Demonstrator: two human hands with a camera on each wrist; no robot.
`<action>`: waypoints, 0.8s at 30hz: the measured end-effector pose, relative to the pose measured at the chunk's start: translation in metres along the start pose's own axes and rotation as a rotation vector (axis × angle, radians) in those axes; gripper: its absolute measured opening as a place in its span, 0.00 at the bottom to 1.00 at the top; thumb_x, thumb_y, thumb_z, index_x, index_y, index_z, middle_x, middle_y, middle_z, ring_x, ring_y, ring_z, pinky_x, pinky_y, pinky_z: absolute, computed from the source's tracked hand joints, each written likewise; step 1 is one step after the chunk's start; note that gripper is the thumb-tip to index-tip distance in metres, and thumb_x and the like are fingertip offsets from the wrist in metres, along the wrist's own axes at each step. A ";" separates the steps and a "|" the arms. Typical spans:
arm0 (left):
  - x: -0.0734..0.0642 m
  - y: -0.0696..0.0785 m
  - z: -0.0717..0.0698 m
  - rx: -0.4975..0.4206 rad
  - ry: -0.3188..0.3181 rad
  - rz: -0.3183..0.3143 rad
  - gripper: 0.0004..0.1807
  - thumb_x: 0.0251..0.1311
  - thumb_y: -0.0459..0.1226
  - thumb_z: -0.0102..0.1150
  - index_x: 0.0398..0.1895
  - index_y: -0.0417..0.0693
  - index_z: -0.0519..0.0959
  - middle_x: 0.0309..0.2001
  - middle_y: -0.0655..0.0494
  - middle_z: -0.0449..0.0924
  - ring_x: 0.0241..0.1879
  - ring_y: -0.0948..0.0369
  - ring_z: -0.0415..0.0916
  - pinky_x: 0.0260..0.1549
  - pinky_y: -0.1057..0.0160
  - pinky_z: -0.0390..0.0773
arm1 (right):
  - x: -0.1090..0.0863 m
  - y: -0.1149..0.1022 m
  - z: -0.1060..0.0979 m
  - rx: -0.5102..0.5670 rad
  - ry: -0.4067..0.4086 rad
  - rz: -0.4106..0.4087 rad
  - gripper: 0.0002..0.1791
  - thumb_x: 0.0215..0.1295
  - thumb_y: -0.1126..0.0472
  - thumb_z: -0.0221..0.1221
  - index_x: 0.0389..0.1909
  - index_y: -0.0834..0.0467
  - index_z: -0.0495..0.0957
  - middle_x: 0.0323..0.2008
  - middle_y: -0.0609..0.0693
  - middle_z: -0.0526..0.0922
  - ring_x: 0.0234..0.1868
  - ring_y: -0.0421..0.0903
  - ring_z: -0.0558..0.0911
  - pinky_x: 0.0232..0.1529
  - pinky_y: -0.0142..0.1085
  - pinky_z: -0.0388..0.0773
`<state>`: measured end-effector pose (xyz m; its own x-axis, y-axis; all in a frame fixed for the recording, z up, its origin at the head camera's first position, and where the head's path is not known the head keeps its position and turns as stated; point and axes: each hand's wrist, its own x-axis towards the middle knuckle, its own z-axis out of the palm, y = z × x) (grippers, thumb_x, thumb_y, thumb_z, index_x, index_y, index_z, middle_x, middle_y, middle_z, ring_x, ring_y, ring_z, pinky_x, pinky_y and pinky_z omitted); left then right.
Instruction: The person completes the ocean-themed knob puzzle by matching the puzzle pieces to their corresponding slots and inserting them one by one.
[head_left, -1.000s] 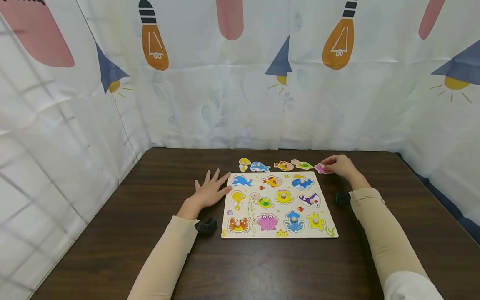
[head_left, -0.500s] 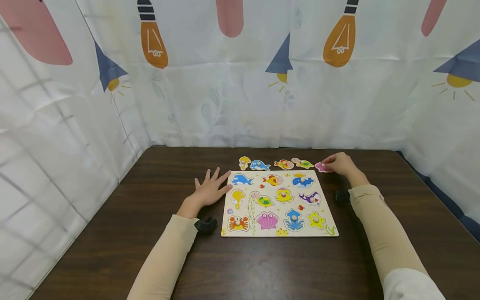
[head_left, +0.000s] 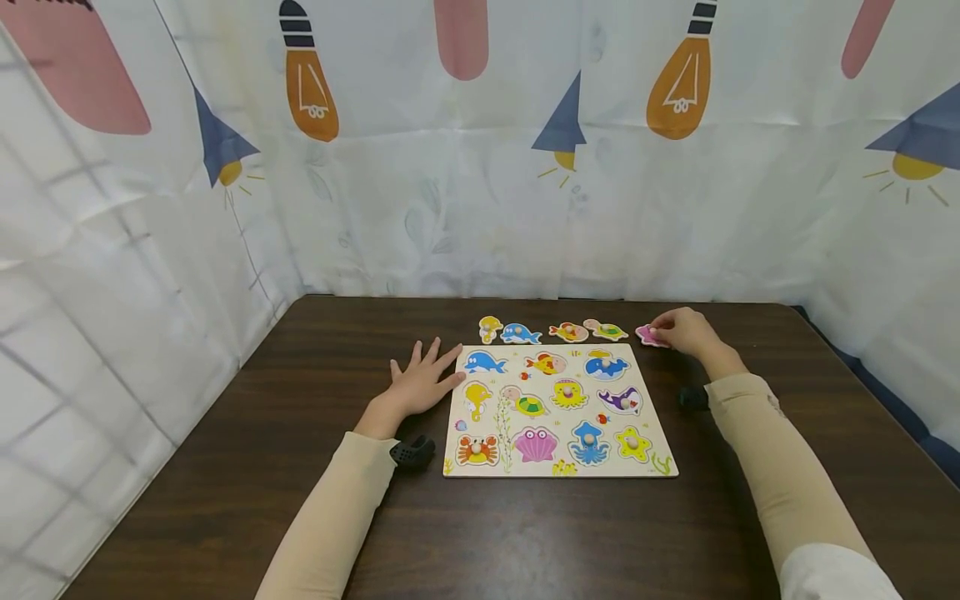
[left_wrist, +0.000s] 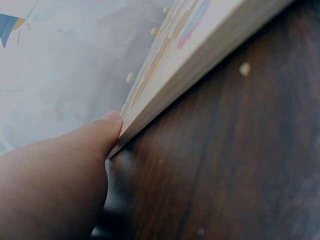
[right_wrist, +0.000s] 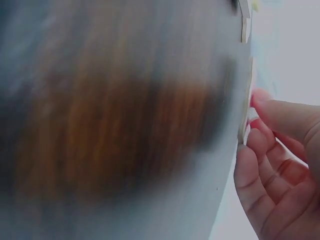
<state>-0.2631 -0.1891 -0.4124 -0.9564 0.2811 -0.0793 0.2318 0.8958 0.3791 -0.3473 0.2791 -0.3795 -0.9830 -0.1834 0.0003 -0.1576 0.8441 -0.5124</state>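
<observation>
My right hand (head_left: pixel 686 332) pinches the pink shell puzzle piece (head_left: pixel 648 336) beyond the far right corner of the puzzle board; in the right wrist view the piece (right_wrist: pixel 248 102) is edge-on at the thumb and fingertips. My left hand (head_left: pixel 415 385) lies with fingers spread, thumb and index fingertip at the left edge of the pale wooden puzzle board (head_left: pixel 491 425). Close up, the left thumb (left_wrist: pixel 107 127) touches the board's edge. Knobbed pieces sit in the board, among them a crab (head_left: pixel 477 450), an octopus (head_left: pixel 567 393) and a starfish (head_left: pixel 633 444).
Along the board's far edge lie a seahorse piece (head_left: pixel 489 329), a dolphin piece (head_left: pixel 521 334), a fish piece (head_left: pixel 569 332) and a turtle piece (head_left: pixel 606 331). All rest on a dark wooden table (head_left: pixel 525 542). A printed curtain (head_left: pixel 480 208) hangs behind it.
My right hand has shifted slightly to the right, carrying the pink shell puzzle piece a little farther from the turtle piece. The left hand and the board stay put.
</observation>
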 end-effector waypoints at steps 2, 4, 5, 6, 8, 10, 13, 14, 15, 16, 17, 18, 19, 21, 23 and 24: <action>0.000 0.000 0.000 -0.003 -0.003 0.001 0.38 0.78 0.58 0.43 0.84 0.58 0.51 0.82 0.39 0.37 0.78 0.34 0.27 0.63 0.20 0.29 | -0.002 0.000 0.000 -0.013 0.006 -0.003 0.14 0.75 0.63 0.59 0.49 0.73 0.81 0.43 0.66 0.83 0.40 0.58 0.77 0.46 0.51 0.77; 0.000 0.000 0.000 -0.008 -0.006 0.002 0.38 0.78 0.58 0.43 0.84 0.58 0.50 0.82 0.39 0.37 0.78 0.34 0.27 0.63 0.20 0.29 | -0.005 -0.001 0.000 -0.021 0.012 -0.008 0.14 0.76 0.63 0.59 0.48 0.73 0.82 0.43 0.66 0.83 0.41 0.58 0.77 0.48 0.52 0.77; 0.000 0.000 0.000 -0.007 -0.006 0.001 0.38 0.78 0.58 0.42 0.84 0.58 0.50 0.82 0.39 0.37 0.78 0.34 0.27 0.63 0.20 0.29 | -0.006 -0.002 0.000 -0.020 0.013 -0.011 0.14 0.76 0.63 0.59 0.48 0.73 0.82 0.42 0.65 0.82 0.40 0.58 0.77 0.47 0.53 0.77; 0.000 0.000 0.000 -0.007 -0.007 0.000 0.38 0.78 0.59 0.42 0.84 0.58 0.50 0.82 0.39 0.37 0.78 0.34 0.27 0.63 0.20 0.28 | -0.008 -0.002 0.000 -0.017 0.014 -0.016 0.14 0.76 0.63 0.59 0.48 0.73 0.81 0.41 0.65 0.82 0.40 0.58 0.77 0.46 0.52 0.77; 0.000 0.000 0.001 -0.005 -0.007 -0.002 0.38 0.78 0.59 0.42 0.84 0.59 0.50 0.82 0.39 0.36 0.78 0.34 0.27 0.63 0.20 0.28 | -0.010 -0.003 0.000 -0.013 0.016 -0.030 0.14 0.76 0.62 0.59 0.47 0.72 0.82 0.39 0.63 0.82 0.38 0.57 0.77 0.45 0.50 0.77; 0.001 -0.001 0.002 -0.002 -0.006 -0.003 0.38 0.78 0.59 0.42 0.84 0.59 0.50 0.82 0.39 0.36 0.78 0.34 0.27 0.63 0.20 0.28 | -0.012 -0.003 0.001 -0.013 0.021 -0.054 0.14 0.75 0.62 0.60 0.46 0.72 0.82 0.37 0.61 0.83 0.37 0.56 0.77 0.43 0.49 0.77; 0.001 -0.001 0.002 -0.004 -0.004 0.000 0.38 0.78 0.59 0.42 0.84 0.58 0.50 0.82 0.39 0.36 0.78 0.34 0.27 0.63 0.20 0.28 | -0.015 -0.005 0.001 -0.019 0.027 -0.088 0.13 0.75 0.63 0.60 0.46 0.72 0.82 0.37 0.60 0.83 0.37 0.55 0.77 0.44 0.50 0.77; 0.001 -0.001 0.001 -0.006 -0.003 0.002 0.38 0.78 0.59 0.42 0.84 0.58 0.50 0.82 0.39 0.36 0.78 0.34 0.27 0.63 0.20 0.28 | -0.016 -0.006 0.001 -0.021 0.029 -0.098 0.13 0.75 0.63 0.60 0.46 0.72 0.82 0.37 0.60 0.83 0.37 0.55 0.77 0.44 0.51 0.78; 0.001 -0.001 0.001 -0.008 -0.002 0.004 0.38 0.78 0.59 0.42 0.84 0.58 0.50 0.82 0.39 0.36 0.78 0.34 0.27 0.63 0.20 0.28 | -0.018 -0.007 0.001 -0.021 0.030 -0.106 0.13 0.75 0.63 0.60 0.46 0.72 0.82 0.37 0.61 0.83 0.37 0.55 0.78 0.45 0.52 0.78; 0.001 -0.001 0.001 -0.008 -0.001 0.005 0.38 0.78 0.59 0.42 0.84 0.58 0.50 0.82 0.39 0.36 0.78 0.34 0.26 0.63 0.20 0.28 | -0.019 -0.008 0.001 -0.021 0.030 -0.111 0.13 0.75 0.63 0.60 0.46 0.72 0.82 0.38 0.61 0.83 0.38 0.55 0.78 0.45 0.53 0.78; 0.001 -0.001 0.001 -0.009 0.000 0.005 0.38 0.78 0.59 0.42 0.84 0.58 0.50 0.82 0.39 0.36 0.78 0.34 0.26 0.63 0.20 0.28 | -0.021 -0.010 0.001 -0.020 0.028 -0.115 0.13 0.75 0.63 0.60 0.47 0.72 0.82 0.38 0.61 0.83 0.39 0.56 0.78 0.46 0.53 0.78; 0.001 -0.001 0.001 -0.009 0.000 0.005 0.38 0.78 0.59 0.42 0.84 0.58 0.50 0.82 0.39 0.36 0.78 0.34 0.26 0.63 0.20 0.28 | -0.023 -0.012 0.000 -0.017 0.025 -0.119 0.13 0.75 0.63 0.60 0.47 0.72 0.82 0.39 0.61 0.82 0.40 0.56 0.77 0.47 0.54 0.78; 0.001 -0.001 0.001 -0.009 0.000 0.004 0.38 0.78 0.59 0.42 0.84 0.58 0.50 0.82 0.39 0.36 0.78 0.34 0.26 0.63 0.20 0.28 | -0.025 -0.014 0.000 -0.014 0.023 -0.121 0.14 0.75 0.62 0.60 0.48 0.71 0.82 0.40 0.62 0.82 0.40 0.57 0.77 0.48 0.54 0.78; 0.001 -0.001 0.001 -0.007 0.001 0.002 0.38 0.78 0.59 0.42 0.84 0.58 0.50 0.82 0.39 0.36 0.78 0.34 0.26 0.63 0.20 0.28 | -0.028 -0.018 0.000 -0.009 0.022 -0.124 0.14 0.75 0.62 0.60 0.49 0.71 0.82 0.41 0.62 0.82 0.42 0.57 0.77 0.49 0.55 0.78; 0.001 -0.002 0.001 -0.006 0.001 0.002 0.38 0.78 0.59 0.42 0.84 0.58 0.50 0.82 0.39 0.36 0.78 0.34 0.26 0.63 0.20 0.28 | -0.031 -0.022 0.000 -0.010 0.024 -0.135 0.14 0.75 0.62 0.61 0.49 0.71 0.82 0.43 0.62 0.81 0.43 0.57 0.76 0.49 0.55 0.78; 0.001 -0.002 0.001 -0.007 0.001 0.002 0.38 0.78 0.59 0.42 0.84 0.59 0.50 0.82 0.39 0.36 0.78 0.35 0.26 0.63 0.20 0.28 | -0.033 -0.024 0.000 -0.009 0.025 -0.142 0.14 0.75 0.62 0.61 0.49 0.70 0.82 0.43 0.62 0.81 0.43 0.57 0.76 0.48 0.54 0.78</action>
<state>-0.2641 -0.1903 -0.4139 -0.9561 0.2827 -0.0774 0.2328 0.8928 0.3856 -0.3112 0.2651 -0.3670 -0.9527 -0.2890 0.0942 -0.2965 0.8150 -0.4978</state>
